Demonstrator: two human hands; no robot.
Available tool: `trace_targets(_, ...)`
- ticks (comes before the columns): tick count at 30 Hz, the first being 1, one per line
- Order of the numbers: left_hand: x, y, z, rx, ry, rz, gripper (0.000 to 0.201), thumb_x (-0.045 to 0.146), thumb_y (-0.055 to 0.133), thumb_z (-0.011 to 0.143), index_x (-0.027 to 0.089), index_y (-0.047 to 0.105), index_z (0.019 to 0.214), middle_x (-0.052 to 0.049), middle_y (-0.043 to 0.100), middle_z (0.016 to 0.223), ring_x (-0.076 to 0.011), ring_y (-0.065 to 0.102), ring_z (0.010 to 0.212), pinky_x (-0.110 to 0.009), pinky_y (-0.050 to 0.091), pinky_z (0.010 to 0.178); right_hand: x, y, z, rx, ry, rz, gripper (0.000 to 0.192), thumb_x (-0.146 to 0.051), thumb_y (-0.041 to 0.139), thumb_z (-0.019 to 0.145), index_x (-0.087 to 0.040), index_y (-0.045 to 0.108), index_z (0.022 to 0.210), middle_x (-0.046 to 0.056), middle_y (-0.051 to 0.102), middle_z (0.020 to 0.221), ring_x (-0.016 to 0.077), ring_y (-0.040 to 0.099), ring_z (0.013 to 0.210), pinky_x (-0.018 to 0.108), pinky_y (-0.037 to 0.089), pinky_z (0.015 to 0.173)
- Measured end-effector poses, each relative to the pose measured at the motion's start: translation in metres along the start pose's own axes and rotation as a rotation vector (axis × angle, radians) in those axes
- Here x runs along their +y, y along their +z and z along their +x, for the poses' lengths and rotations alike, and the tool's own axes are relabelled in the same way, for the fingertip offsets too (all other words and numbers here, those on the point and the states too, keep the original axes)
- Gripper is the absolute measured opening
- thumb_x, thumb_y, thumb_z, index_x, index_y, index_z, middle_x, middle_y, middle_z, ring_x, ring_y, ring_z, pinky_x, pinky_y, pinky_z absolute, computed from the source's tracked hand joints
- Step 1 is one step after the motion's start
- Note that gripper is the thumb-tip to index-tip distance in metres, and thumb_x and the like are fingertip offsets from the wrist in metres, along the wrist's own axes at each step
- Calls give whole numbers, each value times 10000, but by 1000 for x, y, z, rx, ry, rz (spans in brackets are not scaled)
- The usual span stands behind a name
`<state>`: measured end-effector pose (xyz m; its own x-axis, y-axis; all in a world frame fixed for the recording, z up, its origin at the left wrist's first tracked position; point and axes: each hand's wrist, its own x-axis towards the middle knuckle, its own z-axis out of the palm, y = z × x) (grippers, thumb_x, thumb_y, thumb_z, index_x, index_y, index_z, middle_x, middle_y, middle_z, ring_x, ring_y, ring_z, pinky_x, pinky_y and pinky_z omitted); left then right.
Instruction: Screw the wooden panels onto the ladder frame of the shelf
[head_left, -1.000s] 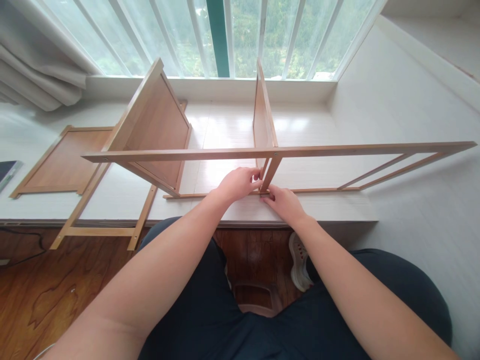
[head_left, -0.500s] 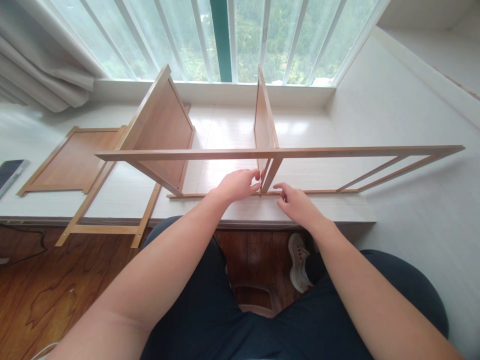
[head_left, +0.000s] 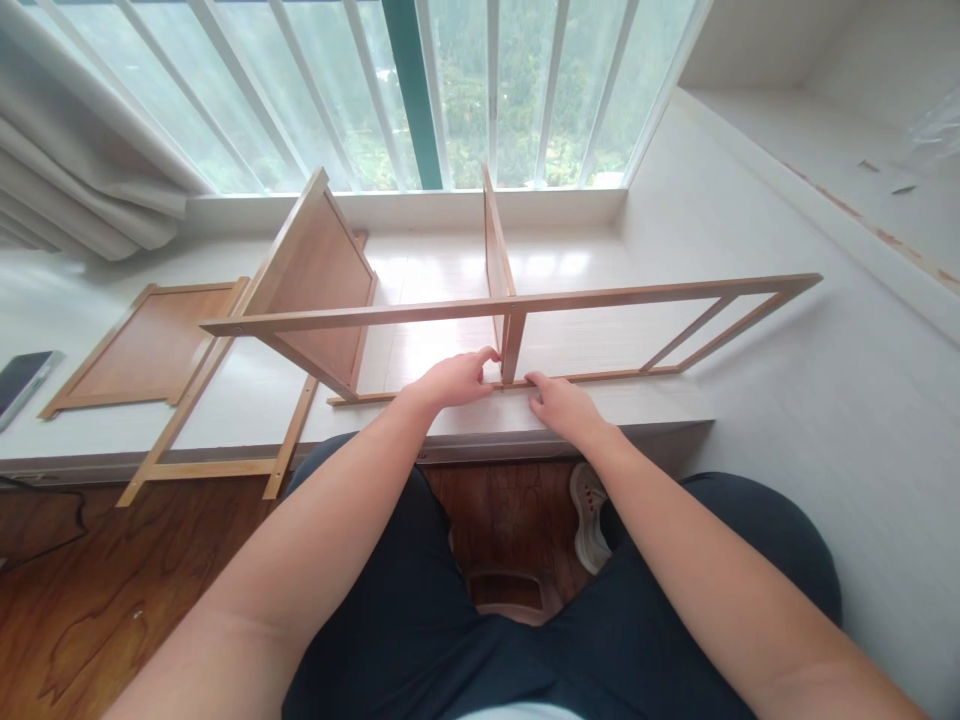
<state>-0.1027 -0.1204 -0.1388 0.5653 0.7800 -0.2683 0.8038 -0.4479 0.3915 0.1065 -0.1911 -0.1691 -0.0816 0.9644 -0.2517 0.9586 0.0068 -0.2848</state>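
The frame (head_left: 390,314) stands on edge on the ledge (head_left: 637,405), running out to both sides of its post (head_left: 514,345). The left hand (head_left: 454,380) is just left of the post's foot, thumb and forefinger bent; whether they pinch anything small cannot be told. The right hand (head_left: 564,408) is half curled just right of the foot, fingertips at the lower rail (head_left: 615,375), its grip equally unclear.

The frame could rock or twist if either hand pushes sideways, since neither braces the upper rail (head_left: 660,294) above the post. A knock might also shift the middle panel (head_left: 496,245), rising just beyond the post. Anything small let slip at the post's foot could roll over the near edge onto the floor (head_left: 510,500).

Rails and post look like pale brown wood, straight, square-cut and smooth. The end panel (head_left: 315,265), well left of the post, is a flat board within a raised border. The ledge is white and glossy, shining beyond the post.
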Motion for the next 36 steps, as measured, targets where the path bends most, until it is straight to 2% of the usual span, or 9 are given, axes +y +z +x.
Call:
trace_targets(4, 3, 3, -7, -19, 18, 10, 572, 383, 632, 771, 292, 519, 1324, -17, 721, 1008, -230, 679, 881, -296, 480, 713, 0, 1, -11, 0, -16, 3, 439, -277, 492, 947, -244, 584, 1375, 149, 740, 1156, 306, 701, 1022, 361, 497, 802)
trace_targets(13, 8, 14, -25, -62, 54, 33, 511, 234, 589, 750, 309, 555, 1254, 2, 717, 978, -208, 669, 862, -284, 461, 708, 2, 9, -41, -4, -49, 11, 401, -291, 496, 963, -237, 607, 1345, 146, 758, 1090, 302, 707, 995, 359, 487, 796)
trace_targets(20, 14, 24, -41, -64, 53, 82, 465, 269, 588, 782, 302, 543, 1244, -8, 724, 984, -233, 675, 870, -311, 459, 708, -2, 19, -63, 13, -63, 60, 415, -290, 490, 972, -229, 588, 1371, 145, 754, 1127, 293, 708, 1018, 363, 491, 822)
trace_targets(24, 17, 25, -44, -56, 35, 95, 494, 285, 597, 792, 288, 528, 1281, -29, 731, 1033, -254, 684, 909, -326, 478, 735, -2, 22, -68, 28, -52, 65, 442, -281, 497, 962, -236, 571, 1396, 149, 751, 1138, 305, 709, 1015, 370, 494, 809)
trace_targets(31, 13, 28, -46, -19, 24, 79, 675, 276, 609, 779, 304, 424, 1427, -36, 720, 1121, -262, 692, 943, -329, 483, 739, 4, 25, -70, 78, -54, 124, 468, -284, 508, 960, -256, 549, 1426, 115, 761, 1083, 279, 712, 953, 340, 478, 778)
trace_targets(36, 11, 32, -45, 7, 40, 14, 622, 260, 625, 750, 287, 482, 1354, -20, 711, 1107, -225, 682, 891, -300, 465, 714, 1, 33, -65, 94, -63, 188, 497, -315, 571, 942, -292, 543, 1437, 60, 755, 943, 233, 699, 847, 301, 460, 745)
